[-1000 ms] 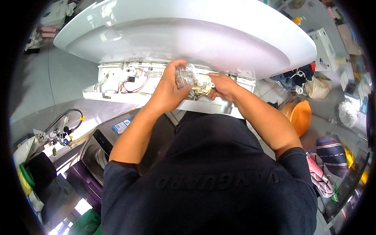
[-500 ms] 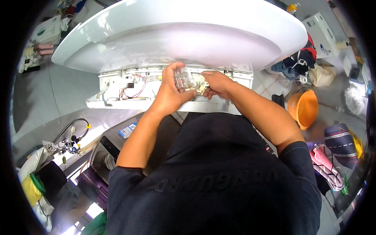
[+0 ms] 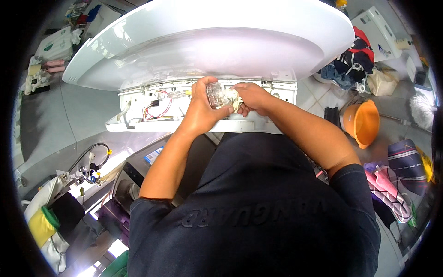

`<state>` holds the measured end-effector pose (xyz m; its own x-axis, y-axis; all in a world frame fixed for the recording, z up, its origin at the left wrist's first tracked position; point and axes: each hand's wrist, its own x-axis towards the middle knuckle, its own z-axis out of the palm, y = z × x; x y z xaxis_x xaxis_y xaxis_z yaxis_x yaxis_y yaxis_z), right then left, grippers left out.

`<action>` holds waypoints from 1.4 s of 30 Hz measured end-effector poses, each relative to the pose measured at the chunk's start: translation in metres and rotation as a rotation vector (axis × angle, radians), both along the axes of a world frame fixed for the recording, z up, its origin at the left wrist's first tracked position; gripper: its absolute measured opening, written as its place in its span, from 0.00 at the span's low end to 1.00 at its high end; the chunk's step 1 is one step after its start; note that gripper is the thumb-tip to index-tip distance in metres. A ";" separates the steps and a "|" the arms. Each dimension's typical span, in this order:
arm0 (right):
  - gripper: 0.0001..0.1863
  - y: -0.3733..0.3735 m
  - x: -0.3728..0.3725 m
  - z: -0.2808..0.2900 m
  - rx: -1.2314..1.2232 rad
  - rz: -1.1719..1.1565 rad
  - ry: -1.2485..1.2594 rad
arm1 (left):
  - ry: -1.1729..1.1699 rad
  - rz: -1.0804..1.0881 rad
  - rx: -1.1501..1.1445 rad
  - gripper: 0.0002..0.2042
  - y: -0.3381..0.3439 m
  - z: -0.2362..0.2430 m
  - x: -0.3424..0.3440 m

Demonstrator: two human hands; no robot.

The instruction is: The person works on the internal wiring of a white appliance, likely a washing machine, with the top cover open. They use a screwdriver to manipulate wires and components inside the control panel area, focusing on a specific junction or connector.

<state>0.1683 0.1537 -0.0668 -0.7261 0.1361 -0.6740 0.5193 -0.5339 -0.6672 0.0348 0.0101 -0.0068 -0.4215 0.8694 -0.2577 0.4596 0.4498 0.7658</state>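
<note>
Tiled floor [image 3: 314,90] to your right, orange bucket [image 3: 368,122] on it. White curved cover [image 3: 221,46] beyond white tray [image 3: 240,125]; coloured wires [image 3: 146,112] in tray's left part. Clear plastic part [image 3: 216,94] — held above tray, your left hand [image 3: 201,111] wrapped round it. Your right hand [image 3: 254,99] — fingers curled, grasping cream piece [image 3: 233,98] at clear part's right end; fingertips partly hidden.

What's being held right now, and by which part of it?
A plastic component: left grip around its clear end; right grip against its cream end, though whether that clasps is hidden.
</note>
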 end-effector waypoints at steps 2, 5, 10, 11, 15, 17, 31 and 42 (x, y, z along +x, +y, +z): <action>0.18 0.000 0.000 -0.001 0.009 -0.002 0.004 | 0.017 0.008 -0.027 0.42 0.002 0.007 0.002; 0.18 -0.002 -0.001 -0.002 0.033 0.000 0.007 | -0.018 0.042 -0.035 0.41 0.002 0.007 0.005; 0.17 -0.003 -0.002 -0.001 0.057 0.007 0.013 | 0.025 0.037 -0.005 0.41 0.000 0.014 0.009; 0.17 -0.004 -0.001 -0.002 0.064 0.012 0.014 | 0.008 0.044 -0.005 0.40 0.000 0.015 0.009; 0.17 -0.005 0.000 -0.001 0.071 0.004 0.019 | 0.049 0.033 0.015 0.40 -0.001 0.007 0.008; 0.17 -0.006 -0.001 -0.002 0.078 -0.007 0.017 | 0.072 0.034 0.005 0.41 0.000 0.008 0.009; 0.19 -0.004 -0.003 -0.005 0.082 -0.026 -0.010 | 0.068 0.062 0.004 0.42 0.003 0.009 0.009; 0.18 0.000 -0.001 -0.007 0.013 -0.015 -0.008 | -0.028 0.102 0.007 0.40 -0.002 0.011 0.001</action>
<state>0.1678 0.1539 -0.0735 -0.7187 0.1557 -0.6777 0.5162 -0.5336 -0.6700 0.0363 0.0085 0.0039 -0.5010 0.8240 -0.2646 0.3897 0.4878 0.7811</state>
